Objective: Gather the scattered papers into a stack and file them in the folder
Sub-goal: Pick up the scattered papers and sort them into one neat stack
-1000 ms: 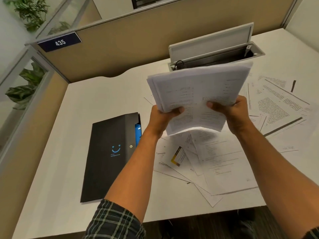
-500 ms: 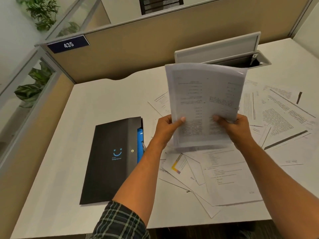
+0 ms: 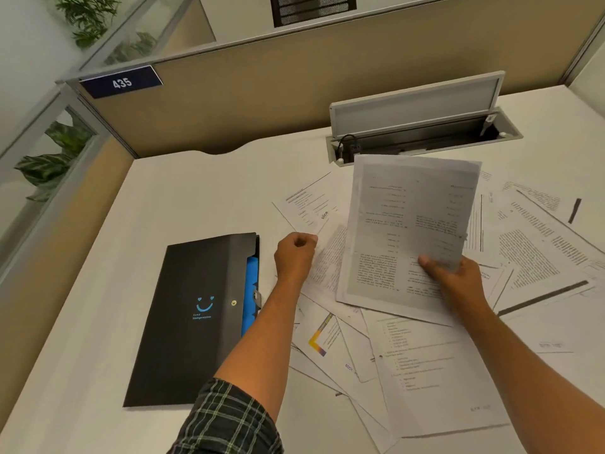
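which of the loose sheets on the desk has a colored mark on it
The sheet with the yellow and purple corner graphic, lying just right of the left forearm and near the black folder. The other sheets show only black print.

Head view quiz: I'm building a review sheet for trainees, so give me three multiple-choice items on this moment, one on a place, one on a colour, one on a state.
1. Where does the folder lie relative to the loose papers on the desk?
A. to their left
B. to their right
C. on top of them

2. What colour shows inside the folder's open edge?
A. red
B. blue
C. green

3. Which hand holds the stack of papers?
A. left hand only
B. both
C. right hand only

Answers: 1 A, the folder lies on bare desk left of the sheets. 2 B, a blue strip shows along its right edge. 3 C, the left hand is closed and apart from the stack.
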`<act>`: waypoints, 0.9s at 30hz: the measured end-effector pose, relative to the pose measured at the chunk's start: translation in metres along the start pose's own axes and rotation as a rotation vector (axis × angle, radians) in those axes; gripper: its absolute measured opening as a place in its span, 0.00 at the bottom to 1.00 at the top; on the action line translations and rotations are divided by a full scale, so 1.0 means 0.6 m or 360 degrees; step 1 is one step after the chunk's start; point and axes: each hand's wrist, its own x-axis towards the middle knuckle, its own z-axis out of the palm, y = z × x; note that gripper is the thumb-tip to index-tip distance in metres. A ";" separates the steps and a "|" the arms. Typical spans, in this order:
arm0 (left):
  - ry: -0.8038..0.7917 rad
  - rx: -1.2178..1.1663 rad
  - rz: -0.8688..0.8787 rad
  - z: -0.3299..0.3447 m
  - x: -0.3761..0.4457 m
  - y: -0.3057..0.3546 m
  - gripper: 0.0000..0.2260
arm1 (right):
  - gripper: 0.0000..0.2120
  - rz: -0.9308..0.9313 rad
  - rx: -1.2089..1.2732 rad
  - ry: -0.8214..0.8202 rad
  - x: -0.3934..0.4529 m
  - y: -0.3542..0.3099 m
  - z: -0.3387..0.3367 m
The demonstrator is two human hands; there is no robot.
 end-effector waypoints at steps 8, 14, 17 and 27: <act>0.0172 0.0514 0.0063 0.030 0.054 0.032 0.21 | 0.09 0.0008 0.0011 0.0099 0.001 0.015 0.008; 0.0236 0.0994 -0.0109 0.050 0.097 0.060 0.36 | 0.10 0.0023 0.0028 0.0095 0.003 0.023 0.007; 0.0303 0.1150 -0.0158 0.058 0.111 0.066 0.43 | 0.11 0.0030 0.0050 0.0092 0.001 0.025 0.006; 0.0287 0.0823 -0.0466 0.041 0.155 0.083 0.37 | 0.09 0.0042 0.0048 0.0071 0.002 0.031 0.004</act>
